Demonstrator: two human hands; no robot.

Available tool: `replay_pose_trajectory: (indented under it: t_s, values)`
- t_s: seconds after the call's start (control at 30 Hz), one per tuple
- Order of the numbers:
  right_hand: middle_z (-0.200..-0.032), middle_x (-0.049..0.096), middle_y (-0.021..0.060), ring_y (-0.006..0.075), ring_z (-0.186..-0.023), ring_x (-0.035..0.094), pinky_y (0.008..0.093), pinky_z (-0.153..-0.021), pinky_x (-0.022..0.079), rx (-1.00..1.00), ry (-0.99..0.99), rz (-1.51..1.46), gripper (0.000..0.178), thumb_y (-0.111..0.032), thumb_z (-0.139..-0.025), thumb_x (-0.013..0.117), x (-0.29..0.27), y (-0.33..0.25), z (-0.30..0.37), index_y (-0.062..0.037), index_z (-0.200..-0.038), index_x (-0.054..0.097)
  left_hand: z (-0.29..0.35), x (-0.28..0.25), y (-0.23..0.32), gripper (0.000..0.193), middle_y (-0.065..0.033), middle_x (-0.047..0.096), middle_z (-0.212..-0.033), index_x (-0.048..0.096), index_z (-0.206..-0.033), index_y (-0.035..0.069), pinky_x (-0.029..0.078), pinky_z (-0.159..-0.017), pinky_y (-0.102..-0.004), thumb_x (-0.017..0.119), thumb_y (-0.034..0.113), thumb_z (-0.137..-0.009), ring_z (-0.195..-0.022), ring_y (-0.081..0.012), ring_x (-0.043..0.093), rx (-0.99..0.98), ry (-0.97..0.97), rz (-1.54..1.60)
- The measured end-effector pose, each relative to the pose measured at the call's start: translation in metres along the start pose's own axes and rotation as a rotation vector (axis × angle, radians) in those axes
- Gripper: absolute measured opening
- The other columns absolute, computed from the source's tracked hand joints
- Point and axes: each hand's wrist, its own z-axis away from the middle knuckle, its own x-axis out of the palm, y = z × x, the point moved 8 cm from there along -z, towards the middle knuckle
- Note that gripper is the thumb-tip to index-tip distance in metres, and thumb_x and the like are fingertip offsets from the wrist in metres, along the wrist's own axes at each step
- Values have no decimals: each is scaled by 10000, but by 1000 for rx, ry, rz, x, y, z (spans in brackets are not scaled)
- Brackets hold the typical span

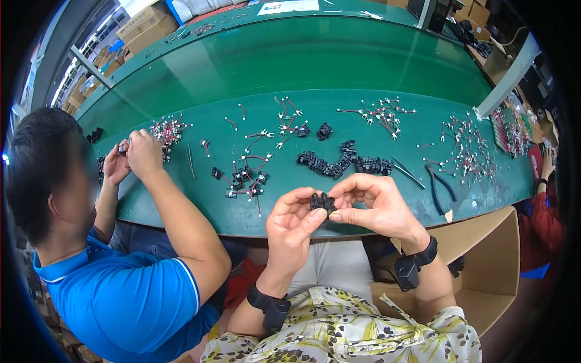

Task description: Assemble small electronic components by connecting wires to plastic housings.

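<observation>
Between my two hands, just over the table's near edge, is a small black plastic part (322, 202). My left hand (292, 224) pinches its left side with thumb and fingers. On its other side my right hand (376, 206) grips it between thumb and forefinger. Beyond my hands lies a crooked row of similar black parts (324, 164) on the green table (266, 209). Two loose black parts (325, 130) sit farther back. To the left is a cluster of black parts with red wires (245, 179).
Tweezers (409, 173) and blue-handled pliers (442, 189) lie right of the row. Piles of red-and-white wired connectors (469, 151) spread across the table. An open cardboard box (484, 266) stands at my right. A co-worker in blue (127, 296) works at my left; another person's red sleeve (540, 230) shows far right.
</observation>
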Motion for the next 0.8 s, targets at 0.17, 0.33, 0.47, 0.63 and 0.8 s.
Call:
replay_pose_trajectory:
  t_s: [0.17,0.33,0.47,0.63,0.8]
  values:
    - [-916,665,17,67,-841,620,230,-779,533,112,5,-256,298,-49,-806,794,-2,0,2,8,-1067,662,0,-3,-24,362,-112,610,-1208,550,-1267,42,525,-981,-335,579,-46,-917,-1119,-234,619,-247,-25,516]
    - [-913,662,15,65,-848,620,227,-787,534,123,29,-205,291,-49,-811,791,-4,1,2,5,-1065,659,2,-7,-30,400,-134,601,-1221,535,-1265,64,530,-1007,-338,598,-64,-891,-1124,-244,618,-258,27,579]
    - [-897,661,10,62,-828,614,223,-762,529,80,41,-102,277,-51,-812,791,-3,1,2,2,-1053,663,1,-6,-25,377,-115,601,-1214,566,-1233,54,512,-1009,-346,589,-94,-887,-1146,-232,605,-216,6,531]
    - [-847,659,10,62,-770,599,226,-699,509,-16,87,112,280,-74,-800,797,0,-3,2,11,-1033,667,0,-8,-19,395,-111,605,-1198,571,-1215,50,486,-1010,-336,622,-114,-859,-1133,-201,592,-110,29,287]
    - [-834,662,20,68,-758,600,229,-679,505,-11,82,108,275,-87,-797,797,0,-3,2,10,-1022,673,0,-9,-18,385,-107,606,-1199,583,-1203,39,476,-1001,-331,651,-102,-852,-1120,-191,585,-94,3,211]
